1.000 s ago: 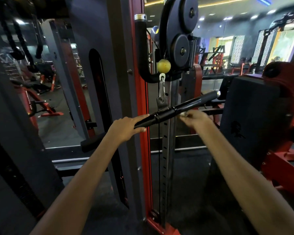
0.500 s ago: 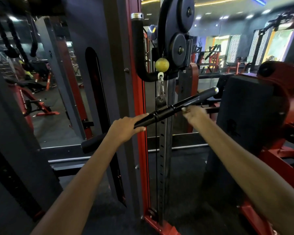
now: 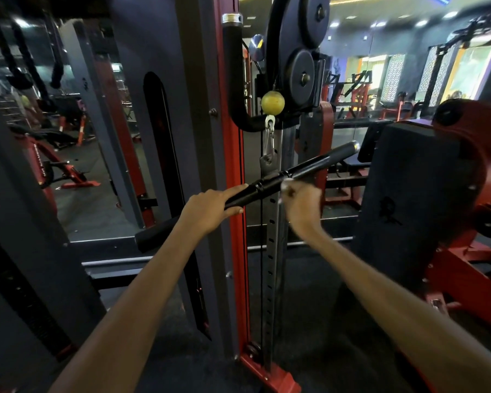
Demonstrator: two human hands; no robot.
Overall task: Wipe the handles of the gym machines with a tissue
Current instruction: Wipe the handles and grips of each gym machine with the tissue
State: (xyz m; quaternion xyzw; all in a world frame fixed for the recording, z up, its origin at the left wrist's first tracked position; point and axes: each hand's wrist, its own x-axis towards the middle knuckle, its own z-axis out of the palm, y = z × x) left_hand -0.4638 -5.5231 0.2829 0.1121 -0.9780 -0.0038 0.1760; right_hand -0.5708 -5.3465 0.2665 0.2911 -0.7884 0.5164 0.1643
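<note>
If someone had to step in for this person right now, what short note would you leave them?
Left hand: grips the black bar left of its center, steadying it.
Right hand: blurred, under the bar just right of center, pinching a white tissue against it.
The bar hangs tilted from a clip below the yellow ball, right end higher.
Done: cannot tell how much is wiped.
Left: the bar's right grip, its left part, then other machines' handles.

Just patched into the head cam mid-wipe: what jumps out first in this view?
The black cable bar slants across the centre, with the left hand gripping its lower half and the blurred right hand at its middle, a bit of white tissue showing. Just above hangs a yellow ball under the black pulley wheels, against the red upright.
</note>
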